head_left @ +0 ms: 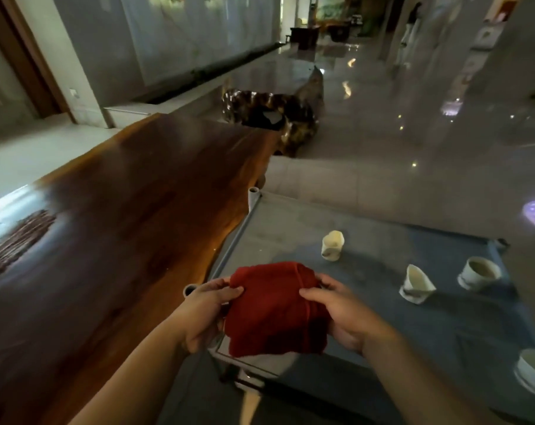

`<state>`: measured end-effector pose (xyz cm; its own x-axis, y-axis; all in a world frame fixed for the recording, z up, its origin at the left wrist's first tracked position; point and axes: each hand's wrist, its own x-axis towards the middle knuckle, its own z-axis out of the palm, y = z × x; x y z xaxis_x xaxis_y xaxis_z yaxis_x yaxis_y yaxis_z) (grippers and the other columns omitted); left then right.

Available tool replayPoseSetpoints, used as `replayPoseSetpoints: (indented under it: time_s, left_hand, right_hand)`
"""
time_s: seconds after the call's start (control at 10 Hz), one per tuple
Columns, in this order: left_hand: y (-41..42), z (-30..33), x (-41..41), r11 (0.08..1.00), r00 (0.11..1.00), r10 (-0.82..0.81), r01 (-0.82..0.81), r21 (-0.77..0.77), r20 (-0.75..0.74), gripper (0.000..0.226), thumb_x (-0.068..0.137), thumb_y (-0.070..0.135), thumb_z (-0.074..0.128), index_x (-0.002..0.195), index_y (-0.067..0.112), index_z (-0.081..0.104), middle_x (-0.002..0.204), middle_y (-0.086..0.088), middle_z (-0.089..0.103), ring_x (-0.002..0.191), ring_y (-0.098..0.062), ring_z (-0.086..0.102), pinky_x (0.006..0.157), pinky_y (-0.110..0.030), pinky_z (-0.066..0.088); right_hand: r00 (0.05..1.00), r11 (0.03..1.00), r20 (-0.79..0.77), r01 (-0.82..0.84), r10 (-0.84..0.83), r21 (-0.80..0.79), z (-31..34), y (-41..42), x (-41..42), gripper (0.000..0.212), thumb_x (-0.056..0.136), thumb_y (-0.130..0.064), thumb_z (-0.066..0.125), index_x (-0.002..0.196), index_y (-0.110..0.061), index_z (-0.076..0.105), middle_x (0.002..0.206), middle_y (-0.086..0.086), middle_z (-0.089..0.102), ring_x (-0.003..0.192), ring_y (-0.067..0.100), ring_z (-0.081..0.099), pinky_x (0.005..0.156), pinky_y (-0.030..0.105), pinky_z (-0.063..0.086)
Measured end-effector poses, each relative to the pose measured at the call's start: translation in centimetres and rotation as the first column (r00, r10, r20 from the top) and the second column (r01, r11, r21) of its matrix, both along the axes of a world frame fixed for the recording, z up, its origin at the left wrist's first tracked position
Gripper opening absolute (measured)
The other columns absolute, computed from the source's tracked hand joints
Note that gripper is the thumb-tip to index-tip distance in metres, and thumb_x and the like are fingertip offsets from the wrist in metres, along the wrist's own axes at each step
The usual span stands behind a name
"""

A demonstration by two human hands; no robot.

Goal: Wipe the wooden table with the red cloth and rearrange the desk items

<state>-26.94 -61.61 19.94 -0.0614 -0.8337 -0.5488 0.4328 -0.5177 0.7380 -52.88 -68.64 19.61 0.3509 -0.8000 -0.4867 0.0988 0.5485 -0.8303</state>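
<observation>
Four cups [332, 245], one red cloth [275, 311]

The scene is dim and soft all over, with motion blur smearing the far hall and the pale cups [332, 245]. Daylight glares in a pale sheet on the bench [113, 210] at its left edge, and small lamp spots glint on the polished floor [413, 142]. Straight lines bow toward the frame's edges.

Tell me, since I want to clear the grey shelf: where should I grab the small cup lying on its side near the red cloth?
Take the tipped cup across its side wall, coming from above. It lies with its mouth facing up and away, so the rounded wall is free. Both hands, left hand and right hand, hold the red cloth, so one must let go first.
</observation>
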Motion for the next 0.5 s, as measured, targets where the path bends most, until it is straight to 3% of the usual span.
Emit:
replayPoseSetpoints:
  time_s: [0.2, 0.3, 0.4, 0.5]
  left_hand:
    - [-6.1, -1.2, -2.6, 0.991, 0.972, -0.103, 0.083, 0.104, 0.210, 0.023, 0.099, 0.004, 0.051, 0.120, 0.010, 0.056, 0.120, -0.016, 0.062, 0.113, -0.034, 0.060, 0.101, -0.052, 0.048]
    - [-7.8, -2.5, -3.2, 0.985, 0.945, -0.135, 0.097, 0.139, 0.298, 0.027, 0.100, 0.001, 0.047, 0.126, 0.007, 0.055, 0.117, -0.018, 0.064, 0.108, -0.033, 0.062, 0.090, -0.046, 0.051]
    - [-9.0, -4.3, -3.3, 0.985, 0.914, -0.127, 0.070, 0.159, 0.384, 0.032, 0.099, -0.001, 0.048, 0.130, 0.002, 0.056, 0.122, -0.023, 0.065, 0.115, -0.038, 0.061, 0.102, -0.052, 0.048]
    - [-9.1, -5.0, -3.2, 0.989, 0.868, -0.089, 0.021, 0.143, 0.489, 0.038, 0.097, 0.006, 0.058, 0.135, 0.003, 0.056, 0.126, -0.025, 0.065, 0.117, -0.036, 0.062, 0.101, -0.046, 0.049]
  right_hand:
    - [0.976, 0.992, -0.186, 0.121, -0.111, 0.046, -4.3, -2.8, 0.1, 0.037, 0.095, 0.003, 0.062, 0.130, -0.005, 0.056, 0.125, 0.022, 0.068, 0.114, 0.038, 0.067, 0.100, 0.054, 0.052]
    - [0.951, 0.992, -0.293, 0.122, -0.104, 0.042, -6.8, -4.0, 1.1, 0.039, 0.096, -0.001, 0.061, 0.133, -0.009, 0.053, 0.126, 0.019, 0.066, 0.114, 0.035, 0.066, 0.099, 0.048, 0.054]
    - [0.913, 0.999, -0.405, 0.045, -0.037, 0.010, -8.9, -5.0, 2.3, 0.040, 0.095, -0.010, 0.065, 0.133, -0.013, 0.055, 0.115, 0.010, 0.067, 0.108, 0.026, 0.065, 0.098, 0.042, 0.052]
    - [0.805, 0.993, -0.593, -0.090, 0.031, -0.070, -10.4, -5.8, 2.7, 0.040, 0.089, -0.022, 0.071, 0.126, -0.023, 0.056, 0.109, 0.000, 0.064, 0.103, 0.021, 0.064, 0.096, 0.040, 0.052]
